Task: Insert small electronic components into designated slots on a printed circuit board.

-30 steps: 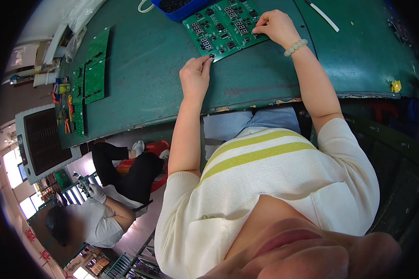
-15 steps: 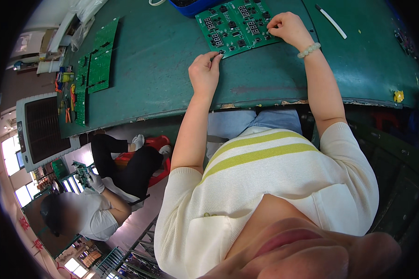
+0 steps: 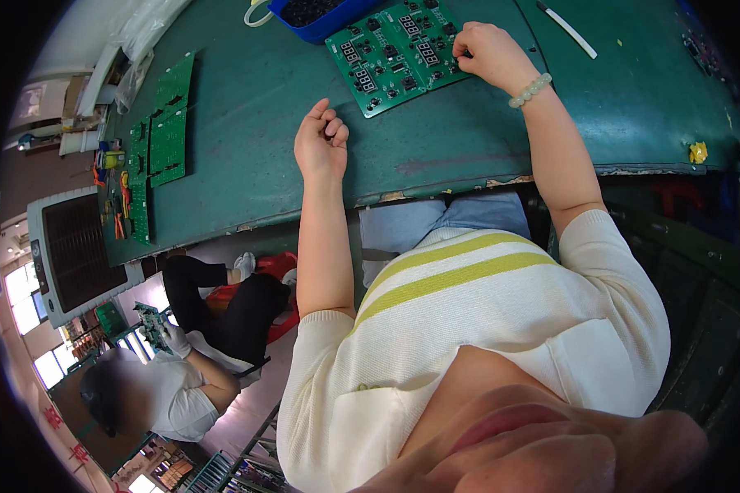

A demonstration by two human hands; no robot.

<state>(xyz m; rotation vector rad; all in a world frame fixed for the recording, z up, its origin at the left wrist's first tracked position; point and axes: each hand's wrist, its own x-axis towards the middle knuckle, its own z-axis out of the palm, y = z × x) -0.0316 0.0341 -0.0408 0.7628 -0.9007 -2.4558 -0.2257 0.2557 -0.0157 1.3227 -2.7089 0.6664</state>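
Your left hand [image 3: 321, 152] has come away from the near corner of the green printed circuit board studded with black parts [image 3: 403, 61] since half a second ago. It now hovers apart from it, left of the upper middle of the frame, fingers loosely curled; you cannot tell whether they enclose anything. Your right hand [image 3: 495, 57] stays at the board's right edge, fingertips drawn close together; whether they pinch a part or the edge is hidden.

That board lies flat at the top centre. Expect it to be light and stiff, likely smooth on its bare face, with small parts that could bend or break loose. Take it by opposite edges, clear of the displays.

Count one populated board before you, bearing four white-digit display blocks [image 3: 364, 80]; one blue plastic bin of small black pieces [image 3: 316, 34] above it; one slim white stick with a dark end [image 3: 571, 31] at upper right; and at least three plain green circuit panels [image 3: 169, 148] at upper left, their borders hard to separate.
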